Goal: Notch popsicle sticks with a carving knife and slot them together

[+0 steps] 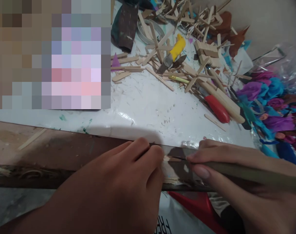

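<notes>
My left hand [128,172] is closed, with its fingers curled down against the table edge. From under its fingertips pokes the pale end of a small wooden stick [167,158]; the rest of that stick is hidden by the hand. In my right hand [226,169] lies a thin-pointed carving tool [250,177] with a long olive-brown handle, gripped close to its tip between thumb and fingers. Its dark point aims left and reaches the stick's end, though I cannot tell whether it touches.
A white sheet [138,110] covers the table behind the hands. On it lie several craft sticks [160,79], a yellow-handled tool [177,48], a red-handled tool [217,109] and a pencil [179,79]. Colourful crepe-paper flowers [272,97] are piled at the right.
</notes>
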Tool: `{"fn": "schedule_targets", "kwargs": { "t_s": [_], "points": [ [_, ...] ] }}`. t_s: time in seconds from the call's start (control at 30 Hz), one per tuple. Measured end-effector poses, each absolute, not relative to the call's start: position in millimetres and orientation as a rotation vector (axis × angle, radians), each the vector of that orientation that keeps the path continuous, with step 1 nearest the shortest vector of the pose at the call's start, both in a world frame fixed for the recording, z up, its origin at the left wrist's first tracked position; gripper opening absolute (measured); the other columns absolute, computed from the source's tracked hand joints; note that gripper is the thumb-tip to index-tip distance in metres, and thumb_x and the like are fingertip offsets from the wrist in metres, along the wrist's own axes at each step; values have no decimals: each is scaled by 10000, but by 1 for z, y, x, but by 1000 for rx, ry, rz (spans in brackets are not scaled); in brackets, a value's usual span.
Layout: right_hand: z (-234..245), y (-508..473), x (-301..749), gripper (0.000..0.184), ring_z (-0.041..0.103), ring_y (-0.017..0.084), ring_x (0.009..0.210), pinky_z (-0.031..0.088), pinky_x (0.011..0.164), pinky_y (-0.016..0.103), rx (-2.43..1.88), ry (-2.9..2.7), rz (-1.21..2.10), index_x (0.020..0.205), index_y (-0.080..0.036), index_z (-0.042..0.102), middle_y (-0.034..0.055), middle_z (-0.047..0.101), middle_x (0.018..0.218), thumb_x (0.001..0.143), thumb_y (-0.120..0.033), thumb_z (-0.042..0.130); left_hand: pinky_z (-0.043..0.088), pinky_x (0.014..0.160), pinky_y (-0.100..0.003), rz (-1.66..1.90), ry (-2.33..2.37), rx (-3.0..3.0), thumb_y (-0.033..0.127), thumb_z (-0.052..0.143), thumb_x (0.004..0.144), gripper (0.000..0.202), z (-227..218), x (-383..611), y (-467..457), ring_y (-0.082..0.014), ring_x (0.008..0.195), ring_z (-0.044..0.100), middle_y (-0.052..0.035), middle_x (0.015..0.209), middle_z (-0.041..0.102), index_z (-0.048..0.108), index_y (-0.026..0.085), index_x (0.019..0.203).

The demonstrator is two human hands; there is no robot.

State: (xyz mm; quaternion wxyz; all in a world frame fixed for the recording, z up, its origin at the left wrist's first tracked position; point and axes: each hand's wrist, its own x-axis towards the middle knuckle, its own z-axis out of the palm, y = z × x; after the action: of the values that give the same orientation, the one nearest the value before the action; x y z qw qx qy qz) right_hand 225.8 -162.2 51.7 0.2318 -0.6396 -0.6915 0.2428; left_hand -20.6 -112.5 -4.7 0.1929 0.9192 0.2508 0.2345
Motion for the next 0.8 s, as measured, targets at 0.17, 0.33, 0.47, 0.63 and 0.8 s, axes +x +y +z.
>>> {"fn": "schedule_targets", "kwargs": {
  "t_s": [0.17,0.33,0.47,0.63,0.8],
  "points": [
    [42,-189,223,266,766,268,1031,646,929,373,-1849,-1746,538,1117,-447,835,-31,843,1092,881,-332,880,610,743,-382,712,729,2595,30,445,1009,350,-9,-26,-117,-260,881,668,-95,1039,756,767,165,1021],
    [38,-185,216,209,784,270,870,694,775,379,-1730,-1530,672,1055,-386,862,12,834,1009,882,-269,859,603,874,-391,696,721,2640,81,405,1093,356,-7,-30,-118,-263,955,687,-93,1082,771,722,108,1252],
    [34,-186,221,119,780,220,840,679,728,279,-1727,-1475,640,1006,-379,873,-1,834,977,900,-327,856,566,1001,-343,644,691,2563,85,414,1100,322,-5,-32,-115,-231,1058,675,-57,1153,759,708,162,1207],
    [28,-199,229,105,800,213,788,689,682,256,-1829,-1463,584,960,-384,851,-18,839,939,875,-434,887,552,954,-408,562,732,2605,77,398,1089,332,-7,-31,-115,-270,1051,630,-69,1142,718,715,172,1124],
    [29,-204,230,117,818,209,857,699,763,243,-1780,-1640,554,1022,-429,837,-48,848,965,909,-420,864,496,924,-410,627,706,2594,118,389,1142,313,-10,-33,-117,-245,1021,623,-32,1089,704,690,202,1125]
  ]
}}
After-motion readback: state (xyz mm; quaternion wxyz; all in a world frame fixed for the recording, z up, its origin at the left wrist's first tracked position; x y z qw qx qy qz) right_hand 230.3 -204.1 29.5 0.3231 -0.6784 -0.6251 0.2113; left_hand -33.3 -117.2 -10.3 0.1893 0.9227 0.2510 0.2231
